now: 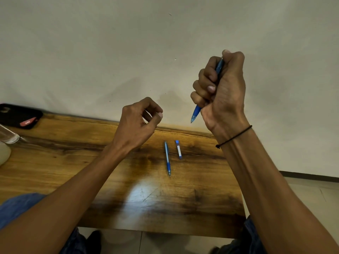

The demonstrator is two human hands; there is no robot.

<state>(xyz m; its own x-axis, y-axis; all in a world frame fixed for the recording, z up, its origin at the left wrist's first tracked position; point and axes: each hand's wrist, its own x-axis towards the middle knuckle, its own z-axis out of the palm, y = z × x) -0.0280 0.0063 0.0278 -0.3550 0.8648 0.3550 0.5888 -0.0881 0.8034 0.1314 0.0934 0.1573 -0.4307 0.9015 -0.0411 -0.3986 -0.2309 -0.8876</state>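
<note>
Gripping blue pen (196,111), tip down, right hand (225,92)
</note>
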